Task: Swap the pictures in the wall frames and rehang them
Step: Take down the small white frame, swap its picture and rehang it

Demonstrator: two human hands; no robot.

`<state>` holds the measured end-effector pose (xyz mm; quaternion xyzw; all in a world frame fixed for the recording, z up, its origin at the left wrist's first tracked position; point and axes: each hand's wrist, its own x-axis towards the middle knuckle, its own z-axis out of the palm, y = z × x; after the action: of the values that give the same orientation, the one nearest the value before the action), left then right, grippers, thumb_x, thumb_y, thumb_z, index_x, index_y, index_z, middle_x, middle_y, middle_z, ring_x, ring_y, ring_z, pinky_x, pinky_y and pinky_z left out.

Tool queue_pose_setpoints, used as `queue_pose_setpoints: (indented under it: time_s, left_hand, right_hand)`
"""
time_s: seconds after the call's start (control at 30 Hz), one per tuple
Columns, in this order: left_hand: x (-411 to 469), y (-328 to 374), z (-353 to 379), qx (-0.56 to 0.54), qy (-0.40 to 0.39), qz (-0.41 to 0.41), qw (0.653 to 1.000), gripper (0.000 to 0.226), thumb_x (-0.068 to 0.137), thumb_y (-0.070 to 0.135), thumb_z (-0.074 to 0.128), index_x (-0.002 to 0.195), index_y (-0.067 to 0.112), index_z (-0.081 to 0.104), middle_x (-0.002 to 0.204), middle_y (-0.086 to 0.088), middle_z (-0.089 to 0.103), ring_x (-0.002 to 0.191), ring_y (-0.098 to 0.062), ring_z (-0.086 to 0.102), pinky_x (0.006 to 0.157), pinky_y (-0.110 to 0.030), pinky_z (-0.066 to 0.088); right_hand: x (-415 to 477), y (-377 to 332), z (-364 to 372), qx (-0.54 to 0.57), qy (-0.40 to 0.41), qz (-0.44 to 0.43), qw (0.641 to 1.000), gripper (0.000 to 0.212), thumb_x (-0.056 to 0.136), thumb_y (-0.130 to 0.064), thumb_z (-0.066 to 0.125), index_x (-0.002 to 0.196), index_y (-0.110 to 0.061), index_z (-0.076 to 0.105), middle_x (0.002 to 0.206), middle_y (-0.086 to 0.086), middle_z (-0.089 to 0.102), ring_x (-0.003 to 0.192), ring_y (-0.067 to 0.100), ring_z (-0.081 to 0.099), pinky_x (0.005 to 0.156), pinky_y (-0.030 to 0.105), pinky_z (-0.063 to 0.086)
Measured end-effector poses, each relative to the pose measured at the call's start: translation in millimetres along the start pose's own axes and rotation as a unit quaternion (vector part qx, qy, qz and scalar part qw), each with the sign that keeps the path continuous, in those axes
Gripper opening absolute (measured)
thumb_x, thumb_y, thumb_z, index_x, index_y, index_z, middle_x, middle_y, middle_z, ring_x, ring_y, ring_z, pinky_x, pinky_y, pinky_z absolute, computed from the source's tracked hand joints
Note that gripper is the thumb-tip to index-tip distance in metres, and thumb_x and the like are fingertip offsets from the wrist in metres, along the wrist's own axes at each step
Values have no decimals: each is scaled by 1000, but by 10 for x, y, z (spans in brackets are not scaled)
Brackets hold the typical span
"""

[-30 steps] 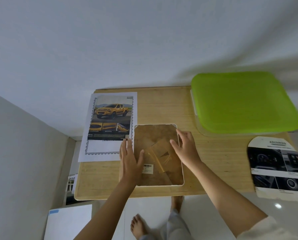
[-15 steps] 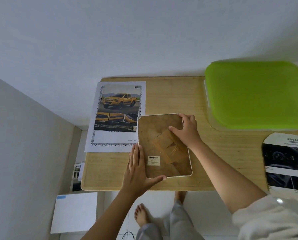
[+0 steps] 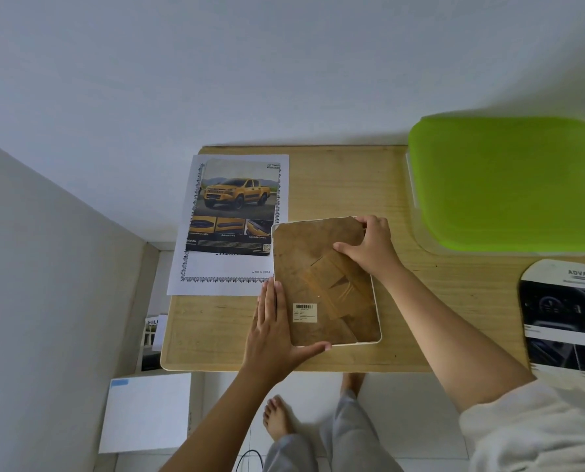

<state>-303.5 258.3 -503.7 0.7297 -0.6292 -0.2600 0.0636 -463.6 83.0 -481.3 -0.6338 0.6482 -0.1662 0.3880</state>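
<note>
A pale wooden tabletop [image 3: 335,185] stands against a white wall, seen from above. On it the frame [image 3: 318,264] lies face down, its brown backing board up inside a thin white rim, a small barcode sticker [image 3: 305,312] near its lower left.

The left hand [image 3: 274,332] lies flat and relaxed on the frame's left edge. Its fingers are straight along that side, and the thumb is spread along the bottom edge. The right hand [image 3: 369,247] grasps the frame's far right corner, fingers curled at the rim and thumb stretched across the backing board.

Just beyond the left hand's fingertips lies a truck picture [image 3: 236,206] showing a yellow pickup. It rests on a white sheet [image 3: 223,277] with a printed border, and the frame's far left corner overlaps it. Well to the right of the right hand sits a container with a green lid [image 3: 509,185]. Nearer the person on that side, a brochure [image 3: 566,318] headed "ADVANCED" hangs partly over the tabletop's edge. Below the left forearm, a white board [image 3: 144,413] lies on the floor beside the person's bare feet.
</note>
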Motion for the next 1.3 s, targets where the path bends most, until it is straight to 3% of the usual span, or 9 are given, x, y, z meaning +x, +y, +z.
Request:
queue_pose_setpoints:
  time_s: [0.37,0.53,0.8,0.9,1.0,1.1,1.17,1.2,1.3]
  left_hand:
    - [-14,8,-36,5,-2,2,1000,131,55,93,29,139,11,-30,148,-3,-33,134,-13,-34,110,-27,-15]
    - [-32,4,-20,0,3,6,1000,132,54,94,27,141,9,-26,149,-3,-30,135,-13,-31,110,-28,-16]
    - [-35,29,-24,4,19,1,1000,132,54,94,27,142,10,-25,150,-4,-28,136,-13,-29,110,-27,-15]
    - [-40,45,-35,-4,28,2,1000,132,54,93,29,142,10,-22,150,-3,-25,137,-13,-25,111,-27,-13]
    - [-77,14,-15,5,28,14,1000,132,53,95,25,142,9,-23,149,-4,-25,137,-14,-26,110,-28,-15]
    - [-128,-52,17,21,26,25,999,131,54,97,19,142,8,-22,151,-7,-23,139,-16,-24,110,-28,-16]
    - [-189,-119,34,22,25,35,999,131,55,97,19,143,7,-21,153,-8,-19,140,-16,-22,112,-30,-13]
    - [-229,-155,45,18,24,43,999,130,57,96,21,143,9,-23,153,-8,-18,140,-15,-23,113,-31,-12]
    - [-333,-258,72,3,28,62,998,123,62,93,28,142,16,-25,155,-9,-13,141,-13,-21,113,-38,-6]
  right_hand:
    - [-103,-86,3,-58,28,-43,997,71,76,-30,74,131,-5,38,131,14,34,126,25,30,105,31,29]
    - [-140,-99,-12,24,11,-12,1000,69,76,-23,74,132,-9,37,133,9,45,125,23,41,98,26,34]
    - [-436,156,5,115,-17,20,993,61,89,-19,57,143,-28,29,133,5,52,114,21,54,91,37,49]
    - [-586,287,28,144,-24,42,988,57,93,-21,51,143,-34,27,85,10,61,71,25,53,61,33,43]
    - [-646,357,30,159,-30,55,985,57,93,-20,51,139,-42,27,63,10,45,62,25,41,56,34,34]
    - [-686,374,31,175,-28,60,982,56,92,-20,53,138,-43,29,78,32,56,66,48,51,62,39,43]
    - [-756,370,11,183,-16,61,981,53,93,-19,51,138,-39,32,94,34,59,86,55,53,70,52,52]
    - [-810,359,-17,187,-4,60,980,51,94,-18,51,139,-35,34,101,29,62,93,50,56,79,54,52]
    - [-968,440,-107,181,34,68,981,46,94,-18,51,138,-23,40,115,2,58,114,20,52,96,32,44]
